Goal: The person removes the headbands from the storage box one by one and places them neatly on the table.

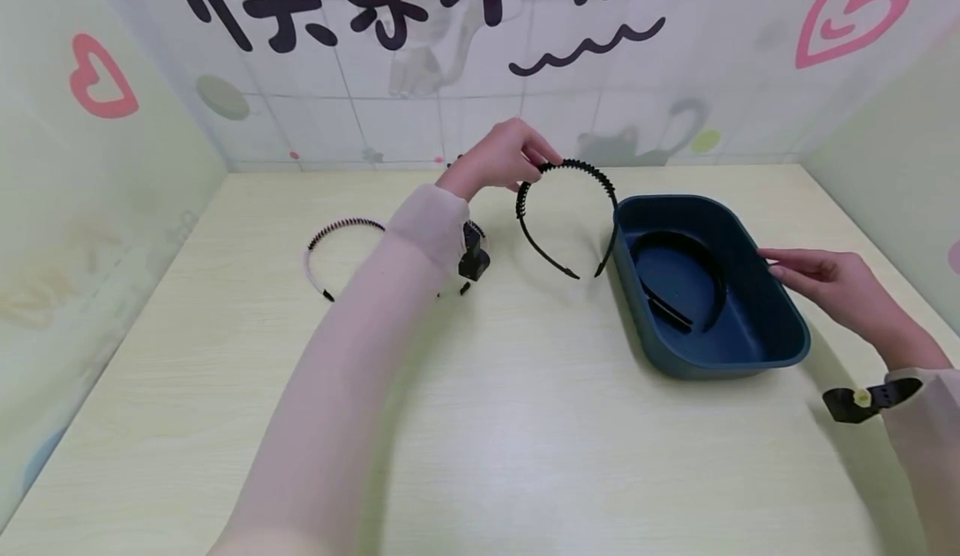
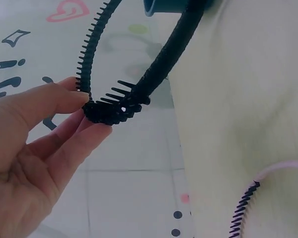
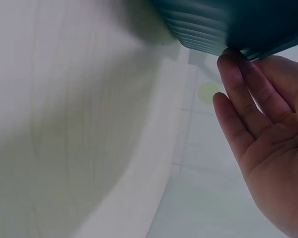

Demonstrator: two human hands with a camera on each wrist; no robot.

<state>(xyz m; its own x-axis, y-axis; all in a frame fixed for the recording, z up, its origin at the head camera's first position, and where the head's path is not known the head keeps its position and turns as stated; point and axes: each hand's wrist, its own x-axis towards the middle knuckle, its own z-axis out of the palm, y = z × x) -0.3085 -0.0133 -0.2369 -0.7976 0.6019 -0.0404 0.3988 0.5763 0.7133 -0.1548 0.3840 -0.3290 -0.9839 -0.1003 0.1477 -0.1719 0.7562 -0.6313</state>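
My left hand [image 1: 504, 156] pinches the top of a black toothed headband [image 1: 603, 179] between thumb and fingers. Its two ends hang down over the table, close to the left side of a dark blue bin [image 1: 652, 343]. In the left wrist view the hand [image 2: 44, 134] grips the headband [image 2: 164, 59] by its comb-like teeth. My right hand [image 1: 843, 289] holds the bin's right rim; in the right wrist view its fingertips meet the underside of the rim. Inside the bin lies smooth black headwear, apparently a headband [image 1: 716, 268].
A pale pink headband with dark coiling [image 1: 309, 266] lies on the table [image 1: 517, 423] at left. Behind my left wrist another dark item is mostly hidden. A printed backdrop [image 1: 465, 131] stands along the table's far edge, with side panels left and right.
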